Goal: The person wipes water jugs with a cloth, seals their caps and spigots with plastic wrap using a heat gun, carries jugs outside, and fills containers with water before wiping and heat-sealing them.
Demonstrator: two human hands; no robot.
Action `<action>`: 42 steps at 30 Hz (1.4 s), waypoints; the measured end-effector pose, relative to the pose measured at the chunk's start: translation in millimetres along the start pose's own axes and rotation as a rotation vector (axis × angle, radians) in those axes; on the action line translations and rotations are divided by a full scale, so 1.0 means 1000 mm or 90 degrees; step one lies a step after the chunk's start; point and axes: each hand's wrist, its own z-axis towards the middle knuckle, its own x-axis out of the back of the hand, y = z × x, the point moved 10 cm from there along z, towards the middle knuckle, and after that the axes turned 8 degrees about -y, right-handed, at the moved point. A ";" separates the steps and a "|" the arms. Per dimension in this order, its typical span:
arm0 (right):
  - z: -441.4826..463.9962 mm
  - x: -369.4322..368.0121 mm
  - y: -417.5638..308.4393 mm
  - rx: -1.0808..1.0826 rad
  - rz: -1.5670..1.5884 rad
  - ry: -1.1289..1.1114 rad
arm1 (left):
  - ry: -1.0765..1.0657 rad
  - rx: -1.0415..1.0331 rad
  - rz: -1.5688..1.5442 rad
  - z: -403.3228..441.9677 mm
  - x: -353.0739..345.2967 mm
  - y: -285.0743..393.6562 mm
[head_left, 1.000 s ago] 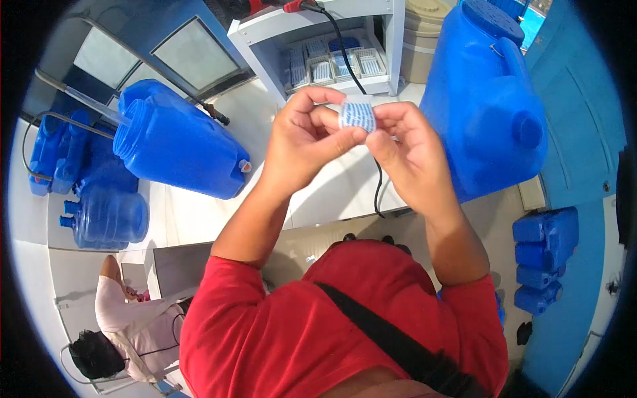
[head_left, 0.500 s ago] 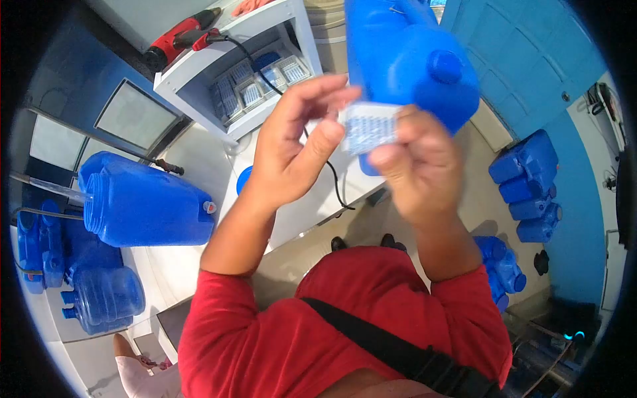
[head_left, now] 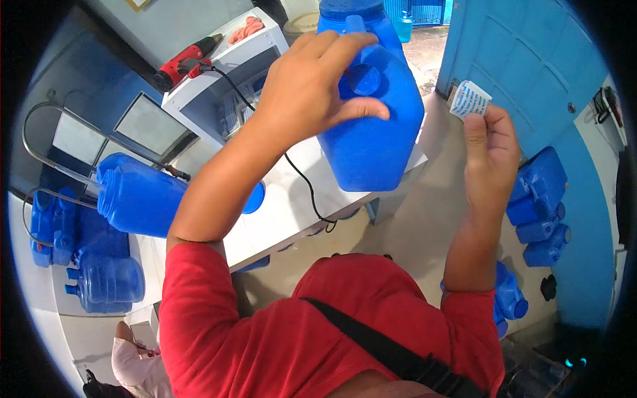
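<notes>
My left hand [head_left: 310,85] is at the upper left of a large blue water jug [head_left: 375,149], thumb and fingers spread apart around the jug's small round cap [head_left: 363,79]. Whether the fingertips press on the jug I cannot tell. Off to the right, my right hand [head_left: 490,156] pinches a small white label with blue print [head_left: 470,99] between thumb and fingers. The jug stands upright on a white counter [head_left: 285,192], its wide lid [head_left: 350,8] at the top of the view.
A red heat gun [head_left: 186,63] lies on a white shelf unit [head_left: 182,99], its black cord trailing over the counter. At left, water runs from a curved pipe into another blue jug [head_left: 142,199]. More blue jugs [head_left: 541,176] stand at right by a blue door [head_left: 531,53]. Another person's arm [head_left: 126,338] shows lower left.
My hands have moved apart: the left from beside the label to the blue jug, the right outward with the label. The view has shifted, showing more of the jug and doorway.
</notes>
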 end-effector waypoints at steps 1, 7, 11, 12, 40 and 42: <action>0.003 -0.001 0.004 -0.011 -0.024 -0.033 | 0.082 -0.094 -0.012 -0.001 0.009 0.009; 0.024 -0.021 -0.021 0.081 -0.177 -0.123 | 0.113 -0.026 -0.149 -0.023 0.002 -0.006; 0.047 -0.051 -0.026 0.092 -0.184 -0.172 | 0.138 0.038 -0.213 -0.034 -0.020 -0.020; 0.049 -0.064 -0.043 0.165 -0.247 -0.215 | 0.146 0.080 -0.293 -0.036 -0.030 -0.030; 0.025 -0.099 0.009 0.105 -0.349 -0.276 | -0.040 0.845 -0.040 -0.152 0.045 -0.391; 0.028 -0.109 0.010 0.068 -0.365 -0.274 | -0.088 0.875 -0.076 -0.154 0.029 -0.408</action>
